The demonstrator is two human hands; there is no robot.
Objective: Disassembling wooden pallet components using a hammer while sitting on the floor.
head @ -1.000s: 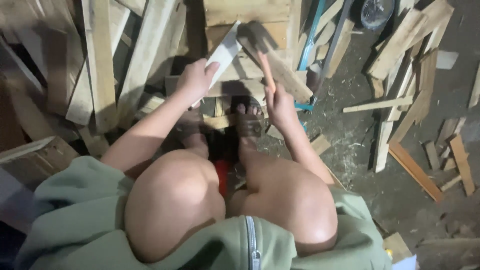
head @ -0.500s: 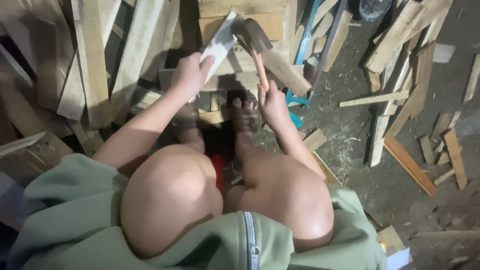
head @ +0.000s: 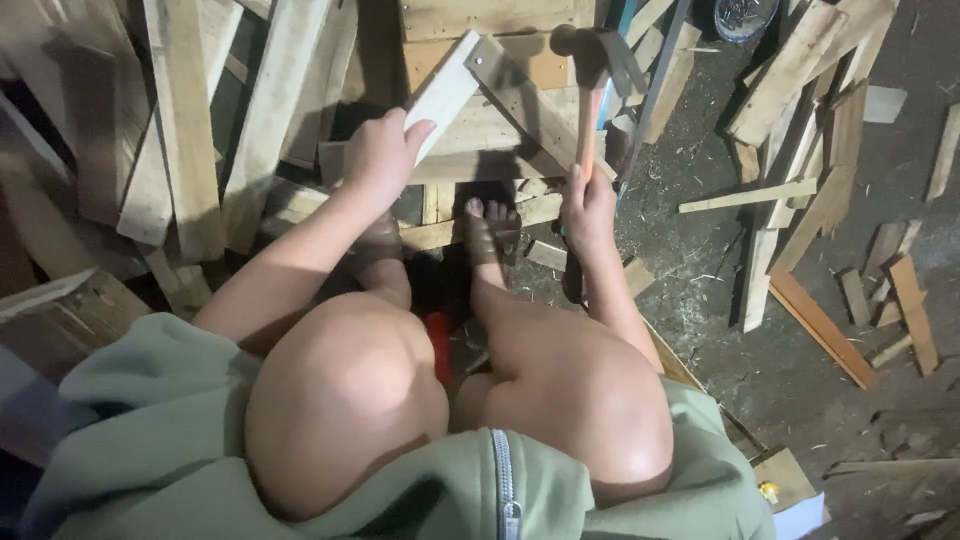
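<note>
At the far left of the frame I see a heap of rough wooden planks [head: 185, 130] leaning and crossing one another, filling the upper left corner. Just right of it, in the upper middle, my left hand [head: 380, 155] is wrapped around the lower end of a pale, light-coloured board [head: 445, 92], fingers closed on it with the thumb lying along its face; the board slants up and to the right. Its upper end meets a darker slat [head: 525, 100] that runs down to the right, both lying against a wooden crate [head: 480, 20] at the top centre. Below the hands, in the middle of the frame, bare toes [head: 490, 215] rest on a plank on the floor, and my bare knees [head: 450, 400] and a green zipped jacket [head: 160, 440] fill the bottom.

Right of centre, my right hand [head: 588, 205] is clamped around the wooden handle of a hammer [head: 590, 90]. The handle stands nearly upright, and the dark metal head sits at the top, just beside the upper end of the slat; I cannot tell whether it touches the wood.

To the right, the dirty floor [head: 700, 300] is strewn with loose offcuts [head: 800, 130], well apart from both hands.
</note>
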